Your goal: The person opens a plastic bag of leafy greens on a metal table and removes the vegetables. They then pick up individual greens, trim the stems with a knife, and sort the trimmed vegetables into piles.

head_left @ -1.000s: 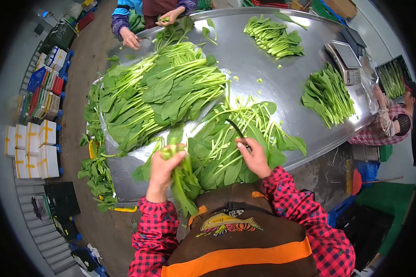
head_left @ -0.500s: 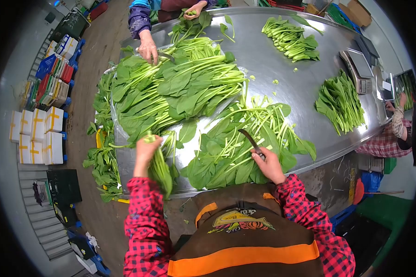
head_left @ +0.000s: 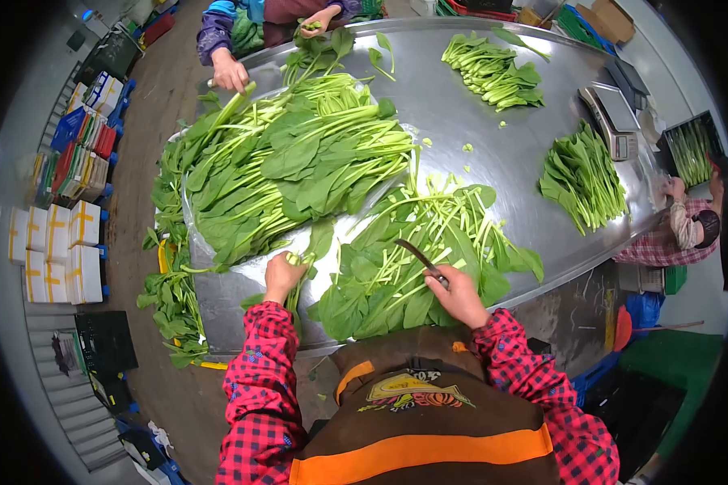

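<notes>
My left hand (head_left: 281,276) is closed around the stems of some leafy greens (head_left: 297,295) at the near edge of the metal table (head_left: 226,303). In my right hand (head_left: 455,293) I hold a curved knife (head_left: 417,255) by its handle, its blade pointing up and left over a loose pile of cut stems and leaves (head_left: 396,275). Beyond my left hand lies a large heap of long-stemmed greens (head_left: 299,162) on clear plastic.
A co-worker's two hands (head_left: 230,71) work at the far left of the table. Trimmed bunches (head_left: 497,73) and another bunch (head_left: 584,178) lie to the right, beside a scale (head_left: 615,121). Another person (head_left: 675,234) is at the far right. White boxes (head_left: 57,250) stand left.
My left hand has moved right and slightly down, with fewer greens visible in it. A co-worker's hand has moved left and now holds a stem end raised from the heap.
</notes>
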The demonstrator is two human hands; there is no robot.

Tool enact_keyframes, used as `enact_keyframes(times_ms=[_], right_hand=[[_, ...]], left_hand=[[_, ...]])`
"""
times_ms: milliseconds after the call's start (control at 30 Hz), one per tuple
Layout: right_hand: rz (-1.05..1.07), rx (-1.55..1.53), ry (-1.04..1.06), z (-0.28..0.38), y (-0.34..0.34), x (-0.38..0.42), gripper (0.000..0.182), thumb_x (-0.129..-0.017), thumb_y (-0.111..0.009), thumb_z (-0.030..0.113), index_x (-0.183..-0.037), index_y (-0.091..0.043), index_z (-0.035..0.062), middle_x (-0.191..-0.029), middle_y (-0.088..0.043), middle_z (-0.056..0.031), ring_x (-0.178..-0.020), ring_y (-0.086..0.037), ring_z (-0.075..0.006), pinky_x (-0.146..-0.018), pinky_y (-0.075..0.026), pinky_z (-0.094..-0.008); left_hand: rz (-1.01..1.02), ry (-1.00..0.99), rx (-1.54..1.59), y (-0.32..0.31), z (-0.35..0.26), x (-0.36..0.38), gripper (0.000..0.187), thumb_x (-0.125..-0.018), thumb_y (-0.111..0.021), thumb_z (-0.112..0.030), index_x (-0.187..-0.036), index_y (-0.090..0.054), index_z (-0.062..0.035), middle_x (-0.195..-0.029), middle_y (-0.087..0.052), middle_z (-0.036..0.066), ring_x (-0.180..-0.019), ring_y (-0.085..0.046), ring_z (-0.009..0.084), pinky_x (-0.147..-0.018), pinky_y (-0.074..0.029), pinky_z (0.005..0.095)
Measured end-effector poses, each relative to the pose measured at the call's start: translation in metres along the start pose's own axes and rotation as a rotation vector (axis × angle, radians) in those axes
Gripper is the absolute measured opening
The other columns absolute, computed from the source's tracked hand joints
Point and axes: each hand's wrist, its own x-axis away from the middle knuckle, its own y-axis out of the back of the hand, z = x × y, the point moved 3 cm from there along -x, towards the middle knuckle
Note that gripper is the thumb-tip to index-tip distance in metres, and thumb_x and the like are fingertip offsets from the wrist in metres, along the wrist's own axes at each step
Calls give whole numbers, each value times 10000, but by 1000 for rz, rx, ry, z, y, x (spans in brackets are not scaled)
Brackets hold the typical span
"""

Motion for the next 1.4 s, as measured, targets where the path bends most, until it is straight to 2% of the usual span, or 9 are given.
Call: enact_keyframes(times_ms=[100, 233, 567, 767, 900, 1100, 1267, 1333, 1400], right_hand=[[28, 34, 110, 17, -6, -3, 225, -926, -631, 207, -1016, -667, 3, -926, -659, -177, -872, -628, -364, -777, -501, -416], [-31, 262, 336, 54, -5, -4, 176, -916, -624, 163, -1034, -667, 39, -906, -635, -128, -880, -590, -323, -766, -481, -417], [-120, 278, 578, 81, 7, -17, 213, -871, -659, 99, -1083, -655, 73, -883, -602, -74, -839, -563, -282, -753, -474, -388], [-251, 198, 317, -7, 1, -18, 226, -905, -663, 132, -1117, -680, 57, -937, -648, -96, -888, -613, -260, -788, -491, -341], [33, -508, -1, 70, 7, -18, 336, -875, -743, 275, -1073, -687, 9, -935, -684, -74, -863, -635, -110, -752, -502, -287], [222, -335, 76, 86, 3, -33, 317, -841, -781, 319, -901, -721, 13, -735, -645, -12, -699, -567, -64, -639, -457, -241], [387, -257, -100, 73, -8, -25, 285, -807, -823, 303, -806, -708, 42, -626, -553, 62, -600, -470, -25, -528, -363, -235], [432, -253, -135, 74, -3, -21, 287, -797, -832, 298, -783, -692, 49, -616, -551, 59, -592, -482, -29, -528, -371, -229], [496, -339, -283, 82, 15, -14, 347, -789, -830, 352, -746, -666, 49, -625, -563, 34, -568, -514, -58, -523, -408, -241]], left_hand=[[46, -62, 221, -7, -13, 15, 351, -701, -809, -328, -923, -756, -61, -842, -730, 170, -790, -714, 316, -733, -555, 391], [304, 9, 768, 16, -83, 57, 257, -795, -797, -110, -1003, -713, 14, -838, -715, 35, -690, -655, 107, -646, -529, 274], [610, -11, 1153, 60, -170, 111, 255, -794, -804, -93, -1003, -701, 11, -856, -709, 44, -701, -649, 106, -655, -521, 253], [597, -14, 1182, 64, -174, 115, 256, -783, -818, -103, -979, -695, 7, -845, -698, 37, -715, -644, 99, -673, -516, 252], [547, -88, 1013, 56, -177, 115, 242, -804, -804, -95, -997, -693, -1, -860, -697, 25, -712, -633, 89, -658, -508, 246], [681, -189, 919, 55, -181, 111, 216, -818, -802, -156, -953, -730, -2, -844, -712, 8, -728, -623, 52, -674, -507, 224], [586, -271, 727, 46, -166, 107, 205, -826, -779, -165, -907, -715, 12, -799, -698, 19, -688, -600, 58, -635, -495, 240], [272, -251, 309, 56, -167, 105, 246, -812, -775, -218, -874, -712, 12, -703, -671, 40, -659, -596, 78, -611, -494, 285], [-65, -300, 259, 48, -132, 83, 271, -776, -785, -209, -923, -722, 10, -724, -698, 146, -639, -658, 234, -640, -519, 365]])
